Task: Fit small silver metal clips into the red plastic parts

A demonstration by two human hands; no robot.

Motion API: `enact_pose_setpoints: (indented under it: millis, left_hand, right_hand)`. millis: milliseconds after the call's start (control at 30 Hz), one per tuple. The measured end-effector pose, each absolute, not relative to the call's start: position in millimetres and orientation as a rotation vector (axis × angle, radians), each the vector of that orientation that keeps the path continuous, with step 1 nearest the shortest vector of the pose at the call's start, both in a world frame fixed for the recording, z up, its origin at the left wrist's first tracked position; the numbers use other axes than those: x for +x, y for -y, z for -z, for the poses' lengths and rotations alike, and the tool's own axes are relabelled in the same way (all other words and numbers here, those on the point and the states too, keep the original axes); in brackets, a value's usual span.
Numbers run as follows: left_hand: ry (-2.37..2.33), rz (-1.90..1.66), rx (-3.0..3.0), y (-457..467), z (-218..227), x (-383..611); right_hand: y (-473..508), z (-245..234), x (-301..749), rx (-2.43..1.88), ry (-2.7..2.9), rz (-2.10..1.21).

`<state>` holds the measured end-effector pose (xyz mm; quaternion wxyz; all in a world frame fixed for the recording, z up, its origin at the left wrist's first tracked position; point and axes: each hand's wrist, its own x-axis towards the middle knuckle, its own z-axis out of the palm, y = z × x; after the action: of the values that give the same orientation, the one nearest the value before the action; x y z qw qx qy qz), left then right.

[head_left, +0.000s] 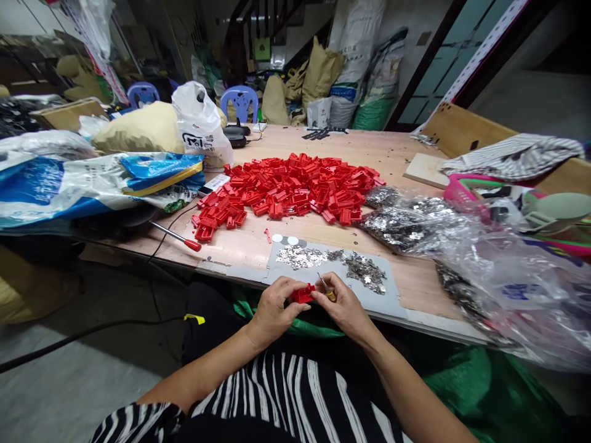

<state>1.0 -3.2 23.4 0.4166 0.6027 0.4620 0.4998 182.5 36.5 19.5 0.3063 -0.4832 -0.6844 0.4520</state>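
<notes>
My left hand (274, 306) is closed around a small red plastic part (303, 294) just below the table's near edge. My right hand (340, 303) touches the same part and pinches a small tool with a thin metal tip and a yellow handle (325, 289). On a grey sheet (397, 300) just beyond the hands lie two heaps of small silvery metal pieces (300, 256). Farther back a large pile of red plastic parts (289, 187) covers the middle of the wooden table (240, 246).
A red-handled screwdriver (178, 237) lies at the table's left front. Clear bags of metal pieces (406, 221) sit at right, and blue-white sacks (69, 184) and a white plastic bag (201, 129) at left. A pink basket (464, 191) stands far right. A cable runs over the floor.
</notes>
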Motion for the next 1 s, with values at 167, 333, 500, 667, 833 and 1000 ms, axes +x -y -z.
enact_pose_setpoints:
  millis: [167, 333, 500, 667, 833, 1000]
  left_hand:
    - [-1.158, -1.237, 1.559, 4, -23, 1]
    - [-1.111, -1.234, 1.526, 6, -21, -2]
    - [-0.998, -1.315, 1.458, 8, -14, -5]
    - [-1.029, -1.328, 0.972, 4, -8, -6]
    - [-1.065, -1.399, 0.814, -1, -12, -10]
    - [-1.098, -1.419, 0.812, -2, -13, -12]
  right_hand:
    - [-33, -23, 182, -1.180, 1.599, -1.605]
    - [-30, -27, 186, -1.166, 1.425, -1.827]
    - [-32, -31, 185, -1.137, 1.335, -1.949]
    - [-53, -36, 180, -1.234, 1.722, -1.544]
    - [-78, -29, 174, -1.528, 2.208, -0.543]
    - [-86, -21, 160, -1.675, 2.297, -0.258]
